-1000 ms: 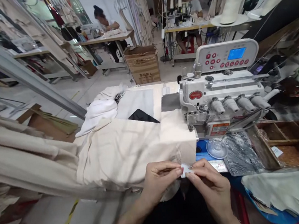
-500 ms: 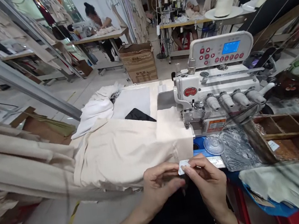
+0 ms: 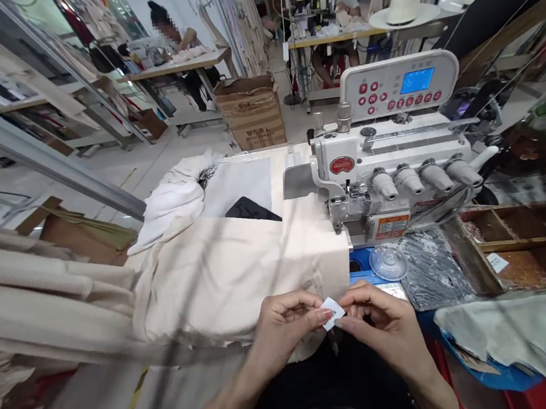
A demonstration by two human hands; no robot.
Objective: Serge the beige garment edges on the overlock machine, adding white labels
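Note:
A small white label (image 3: 333, 312) with a dark printed mark is held up between my two hands, above my lap. My left hand (image 3: 290, 325) pinches its left edge between thumb and fingers. On the other side, the thumb and forefinger of my right hand (image 3: 384, 317) close on its right edge. Just beyond the hands, a beige fabric piece (image 3: 240, 261) is spread over the table, its right end lying by the front of the white overlock sewing machine (image 3: 397, 162).
Right of the machine front sit a clear round dish (image 3: 388, 263) and a wooden compartment tray (image 3: 531, 241). White cloth (image 3: 173, 203) is heaped at the table's left. A cardboard box (image 3: 251, 114) stands behind the table. Two people work at tables farther back.
The label has been turned and flattened so its printed face shows. My left thumb has come up onto it, and its fingers have closed on the edge. The view has shifted slightly.

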